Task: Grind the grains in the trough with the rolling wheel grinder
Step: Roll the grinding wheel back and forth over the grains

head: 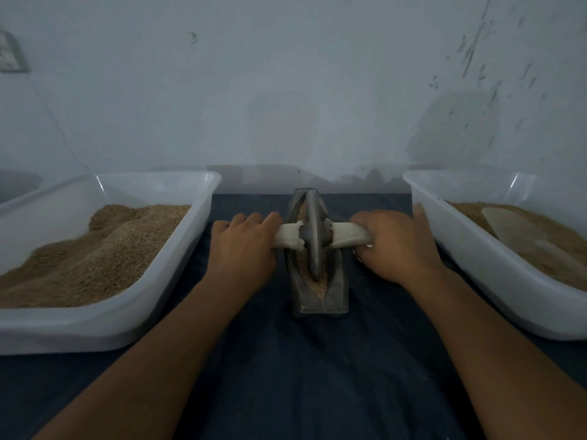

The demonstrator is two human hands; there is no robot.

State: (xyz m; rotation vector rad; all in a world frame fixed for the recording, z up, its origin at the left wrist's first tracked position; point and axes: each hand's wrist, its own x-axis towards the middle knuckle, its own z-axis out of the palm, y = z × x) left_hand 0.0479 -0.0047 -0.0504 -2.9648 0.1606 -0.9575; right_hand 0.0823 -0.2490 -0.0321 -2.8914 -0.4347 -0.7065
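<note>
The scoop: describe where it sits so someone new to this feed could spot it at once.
Start from the dark cloth with the trough at its centre, then look to the white tub on the right. The scoop lies half sunk in that tub's grain, a pale translucent blade. The left tub holds only grain.

Trough (320, 290) centre on worktop (286, 376), wheel grinder (313, 236) in it on grains (319, 285). Grain-filled tubs left (127, 325) and right (476, 249); scoop (514, 233) in right tub.
</note>
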